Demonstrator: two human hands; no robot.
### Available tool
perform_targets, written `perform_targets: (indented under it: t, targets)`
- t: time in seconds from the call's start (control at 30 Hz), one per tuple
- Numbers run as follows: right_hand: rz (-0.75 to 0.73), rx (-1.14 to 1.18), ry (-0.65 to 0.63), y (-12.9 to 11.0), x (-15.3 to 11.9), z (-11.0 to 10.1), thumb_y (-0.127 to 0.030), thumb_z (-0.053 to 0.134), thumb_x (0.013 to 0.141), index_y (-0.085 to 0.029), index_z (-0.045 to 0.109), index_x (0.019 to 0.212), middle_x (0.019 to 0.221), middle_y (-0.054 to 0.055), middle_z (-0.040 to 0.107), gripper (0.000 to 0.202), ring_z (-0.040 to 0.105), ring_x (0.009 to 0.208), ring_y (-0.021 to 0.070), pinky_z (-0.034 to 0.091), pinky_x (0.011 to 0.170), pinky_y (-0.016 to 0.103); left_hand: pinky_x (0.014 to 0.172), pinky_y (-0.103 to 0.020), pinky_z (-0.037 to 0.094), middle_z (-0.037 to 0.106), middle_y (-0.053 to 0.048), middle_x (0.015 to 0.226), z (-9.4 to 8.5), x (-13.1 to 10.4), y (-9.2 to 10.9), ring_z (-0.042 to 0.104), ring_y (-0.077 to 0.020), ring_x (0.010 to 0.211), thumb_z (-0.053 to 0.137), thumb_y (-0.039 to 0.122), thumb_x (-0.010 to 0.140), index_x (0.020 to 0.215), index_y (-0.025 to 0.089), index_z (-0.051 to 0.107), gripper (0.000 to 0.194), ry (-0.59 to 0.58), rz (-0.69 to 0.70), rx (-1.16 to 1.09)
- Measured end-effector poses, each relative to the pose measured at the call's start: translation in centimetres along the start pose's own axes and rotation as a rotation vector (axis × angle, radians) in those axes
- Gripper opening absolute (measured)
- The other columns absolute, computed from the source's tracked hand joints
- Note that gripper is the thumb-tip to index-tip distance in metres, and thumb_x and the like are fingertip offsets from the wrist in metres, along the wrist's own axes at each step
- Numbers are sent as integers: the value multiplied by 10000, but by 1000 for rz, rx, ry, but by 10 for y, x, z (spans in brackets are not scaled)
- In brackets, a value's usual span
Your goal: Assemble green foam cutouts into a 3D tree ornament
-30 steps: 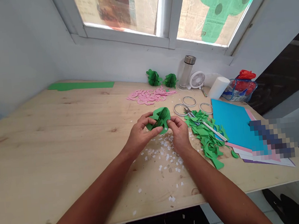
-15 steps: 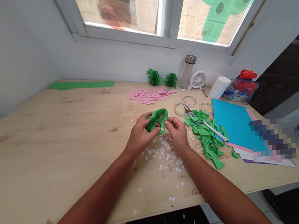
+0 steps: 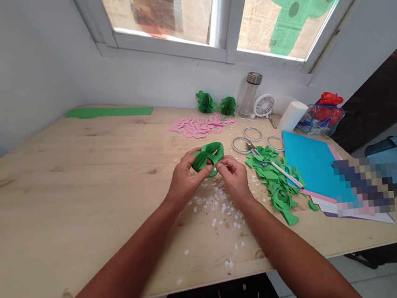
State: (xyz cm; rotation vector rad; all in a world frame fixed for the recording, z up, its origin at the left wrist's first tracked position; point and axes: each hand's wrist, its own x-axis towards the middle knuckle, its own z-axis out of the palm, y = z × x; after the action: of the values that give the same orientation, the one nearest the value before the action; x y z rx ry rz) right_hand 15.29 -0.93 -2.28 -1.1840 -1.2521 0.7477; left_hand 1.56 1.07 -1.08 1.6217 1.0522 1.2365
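A layered green paper piece (image 3: pixel 213 151) is held between both hands above the wooden table (image 3: pixel 93 192). My left hand (image 3: pixel 186 177) grips its left side, thumb in front and fingers behind. At its lower right edge, my right hand (image 3: pixel 234 174) pinches the paper near a small white bit. Small white paper scraps (image 3: pixel 223 207) lie scattered below the hands. Green paper offcuts (image 3: pixel 275 183) are heaped to the right, with scissors (image 3: pixel 253 149) and a white pen-like stick (image 3: pixel 287 174) on them.
Three tape rolls (image 3: pixel 252 134) lie behind the offcuts. Pink cutouts (image 3: pixel 196 126) and two green paper shapes (image 3: pixel 205 102) are near the wall. A bottle (image 3: pixel 251 94), fan (image 3: pixel 263 105), white roll (image 3: pixel 292 115), blue sheets (image 3: pixel 308 162) and a green strip (image 3: pixel 110 111) sit around.
My right thumb and fingers have shifted slightly left and down along the green paper's edge. The paper has tilted, and the white bit on it is now mostly covered.
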Motion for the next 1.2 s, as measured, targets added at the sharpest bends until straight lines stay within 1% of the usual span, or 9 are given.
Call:
perform_targets:
  t: [0.13, 0.6, 0.7, 0.77, 0.83, 0.9, 0.97, 1.03, 1.2]
  targets:
    - [44, 50, 46, 3, 1, 1, -293, 567, 735, -183, 617, 642, 759, 2, 598, 152, 554, 738, 148, 425, 689, 253, 996, -384, 379, 572, -89, 1250, 1, 1, -4, 521, -281, 1181, 657, 348, 703, 774, 200, 637, 166, 15, 0, -12]
    - [198, 192, 21, 1, 0, 2, -333, 589, 708, -173, 552, 560, 603, -42, 470, 221, 420, 613, 109, 329, 575, 225, 987, -404, 396, 569, -97, 1244, 2, 1, -6, 535, -266, 1166, 602, 281, 736, 776, 195, 601, 94, -70, 73, 50]
    - [205, 165, 73, 0, 0, 2, -336, 597, 694, -171, 558, 562, 613, -39, 486, 215, 426, 599, 107, 334, 567, 227, 997, -425, 393, 559, -102, 1256, 3, 0, -7, 529, -261, 1173, 595, 248, 741, 870, 199, 589, 138, -18, 102, 108]
    - [196, 134, 116, 0, 1, 2, -342, 598, 691, -169, 564, 560, 636, -32, 510, 220, 445, 599, 108, 348, 575, 231, 1006, -444, 389, 527, -104, 1297, 4, -3, -4, 500, -259, 1207, 605, 219, 737, 1029, 212, 554, 296, 58, 172, 183]
    - [185, 103, 146, 0, 1, 1, -342, 598, 691, -166, 577, 563, 653, -25, 528, 219, 467, 609, 112, 364, 589, 235, 1032, -464, 367, 478, -107, 1350, 4, -6, 2, 434, -257, 1270, 602, 193, 757, 1143, 225, 506, 400, 104, 328, 291]
    - [170, 81, 158, 0, 1, 1, -335, 592, 699, -166, 599, 585, 662, -20, 543, 204, 487, 625, 119, 379, 605, 239, 1065, -489, 325, 476, -103, 1345, 5, -9, 8, 386, -268, 1301, 591, 165, 778, 1020, 217, 571, 248, 126, 526, 405]
    - [152, 62, 163, 0, 1, 0, -326, 585, 707, -166, 616, 603, 668, -16, 554, 193, 501, 642, 125, 392, 620, 243, 1066, -506, 315, 508, -92, 1307, 5, -10, 10, 355, -290, 1315, 590, 150, 790, 843, 211, 620, 87, 122, 657, 520]
    - [141, 48, 161, -1, 0, 0, -319, 580, 711, -166, 624, 611, 671, -14, 559, 188, 507, 649, 128, 397, 629, 246, 1052, -521, 322, 533, -97, 1272, 6, -10, 9, 352, -309, 1309, 596, 159, 795, 786, 206, 643, 67, 129, 702, 614]
    - [148, 41, 140, -3, -1, 2, -321, 583, 709, -171, 619, 594, 677, -13, 560, 193, 515, 654, 129, 392, 630, 250, 1022, -549, 332, 546, -111, 1259, 8, -6, 0, 354, -334, 1295, 595, 207, 810, 778, 206, 667, 79, 136, 682, 736]
